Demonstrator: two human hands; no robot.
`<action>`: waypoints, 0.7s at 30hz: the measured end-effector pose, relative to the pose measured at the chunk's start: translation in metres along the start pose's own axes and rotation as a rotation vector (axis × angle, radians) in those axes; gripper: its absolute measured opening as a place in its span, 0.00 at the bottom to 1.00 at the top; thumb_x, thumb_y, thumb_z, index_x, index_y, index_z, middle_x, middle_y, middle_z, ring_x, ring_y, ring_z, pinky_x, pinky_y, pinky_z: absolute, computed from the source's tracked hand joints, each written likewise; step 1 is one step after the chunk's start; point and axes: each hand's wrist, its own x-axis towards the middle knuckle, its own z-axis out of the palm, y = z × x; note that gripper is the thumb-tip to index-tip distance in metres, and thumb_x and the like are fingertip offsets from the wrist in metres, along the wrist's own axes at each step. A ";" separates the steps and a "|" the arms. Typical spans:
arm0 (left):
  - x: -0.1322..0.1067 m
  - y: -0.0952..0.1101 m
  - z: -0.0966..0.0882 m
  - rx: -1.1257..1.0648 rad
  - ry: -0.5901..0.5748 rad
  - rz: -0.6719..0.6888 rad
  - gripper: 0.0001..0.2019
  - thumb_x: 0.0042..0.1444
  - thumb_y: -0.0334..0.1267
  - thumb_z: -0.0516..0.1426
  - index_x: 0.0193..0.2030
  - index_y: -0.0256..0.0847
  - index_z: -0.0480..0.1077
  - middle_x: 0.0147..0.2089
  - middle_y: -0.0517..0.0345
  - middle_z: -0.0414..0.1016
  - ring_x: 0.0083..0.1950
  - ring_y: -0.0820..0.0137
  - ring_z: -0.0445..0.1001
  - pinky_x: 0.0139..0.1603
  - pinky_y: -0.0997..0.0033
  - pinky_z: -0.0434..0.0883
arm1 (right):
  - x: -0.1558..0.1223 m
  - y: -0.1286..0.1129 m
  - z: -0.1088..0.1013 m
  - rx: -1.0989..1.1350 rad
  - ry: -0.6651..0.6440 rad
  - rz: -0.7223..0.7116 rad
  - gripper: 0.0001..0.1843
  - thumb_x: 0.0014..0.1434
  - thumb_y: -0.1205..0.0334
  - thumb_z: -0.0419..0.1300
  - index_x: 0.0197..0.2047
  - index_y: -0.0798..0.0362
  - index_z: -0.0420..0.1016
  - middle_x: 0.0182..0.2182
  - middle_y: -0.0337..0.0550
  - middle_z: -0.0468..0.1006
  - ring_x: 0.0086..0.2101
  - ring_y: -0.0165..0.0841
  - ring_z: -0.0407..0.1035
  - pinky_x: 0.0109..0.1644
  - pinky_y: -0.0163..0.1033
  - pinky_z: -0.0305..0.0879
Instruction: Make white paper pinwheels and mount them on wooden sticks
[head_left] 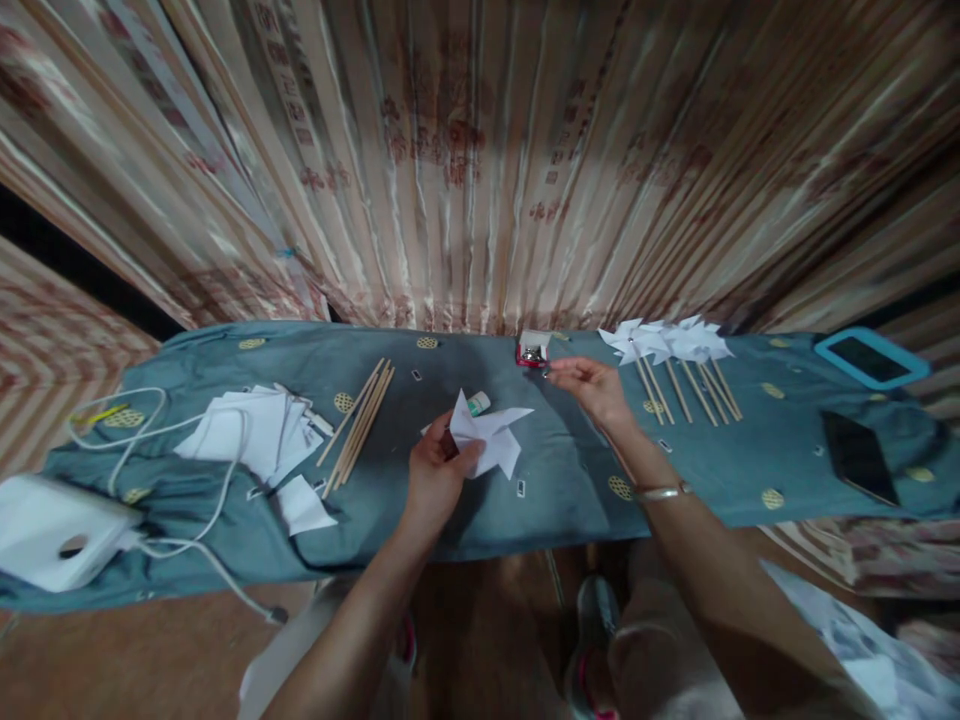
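A white folded-paper pinwheel [491,438] without a stick is in my left hand [439,468], its fingers closed on the left side of the paper. Just behind it, a small white and green glue stick or tube [478,403] lies partly hidden. My right hand [596,393] is raised over the cloth, thumb and fingers pinched. A tiny shiny piece, which looks like a thumbtack [546,375], shows at its fingertips. Close to them stands a small open red and white box [532,350] with shiny metal bits inside.
Several pinwheels on sticks [667,342] lie at the right, beside a blue-framed tablet [871,357] and a black phone [857,457]. Loose wooden sticks [360,430] and white paper squares [244,432] lie left. A white device [64,530] with cables sits far left. Curtains hang behind.
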 end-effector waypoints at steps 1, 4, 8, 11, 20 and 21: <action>0.001 0.000 0.000 0.007 0.011 0.007 0.25 0.33 0.34 0.69 0.43 0.38 0.75 0.34 0.60 0.81 0.35 0.67 0.78 0.38 0.69 0.73 | -0.016 0.004 -0.001 0.053 -0.004 0.001 0.20 0.50 0.46 0.66 0.38 0.52 0.80 0.32 0.46 0.85 0.33 0.36 0.78 0.41 0.43 0.75; 0.002 0.000 -0.001 0.031 0.026 0.030 0.25 0.32 0.35 0.69 0.43 0.38 0.75 0.35 0.60 0.81 0.35 0.67 0.77 0.40 0.69 0.72 | -0.062 0.013 -0.001 0.185 -0.029 0.022 0.19 0.47 0.44 0.67 0.36 0.50 0.81 0.33 0.46 0.85 0.32 0.37 0.78 0.41 0.45 0.75; 0.002 -0.005 0.000 0.063 0.012 0.051 0.25 0.33 0.36 0.70 0.43 0.37 0.75 0.35 0.60 0.80 0.35 0.68 0.77 0.41 0.69 0.72 | -0.105 0.020 0.004 0.193 -0.055 0.045 0.14 0.48 0.50 0.67 0.34 0.50 0.82 0.31 0.45 0.85 0.31 0.37 0.77 0.40 0.44 0.74; 0.002 -0.010 0.003 0.100 -0.021 0.053 0.25 0.34 0.37 0.69 0.43 0.37 0.75 0.34 0.59 0.80 0.35 0.67 0.76 0.40 0.69 0.71 | -0.124 0.021 0.006 -0.005 -0.099 -0.043 0.08 0.54 0.57 0.63 0.35 0.49 0.82 0.30 0.42 0.84 0.31 0.36 0.76 0.39 0.42 0.72; 0.002 -0.021 0.018 0.079 -0.064 0.040 0.23 0.35 0.34 0.69 0.43 0.38 0.75 0.36 0.60 0.80 0.36 0.68 0.77 0.42 0.68 0.73 | -0.144 0.011 0.002 -0.533 -0.172 -0.363 0.10 0.63 0.68 0.54 0.37 0.51 0.77 0.34 0.46 0.83 0.37 0.39 0.75 0.48 0.42 0.68; 0.002 -0.022 0.020 0.079 -0.071 0.033 0.23 0.36 0.34 0.69 0.43 0.39 0.75 0.36 0.60 0.80 0.36 0.67 0.77 0.42 0.68 0.73 | -0.145 0.011 0.002 -0.559 -0.172 -0.362 0.11 0.64 0.67 0.53 0.36 0.51 0.77 0.33 0.46 0.82 0.36 0.39 0.74 0.47 0.42 0.68</action>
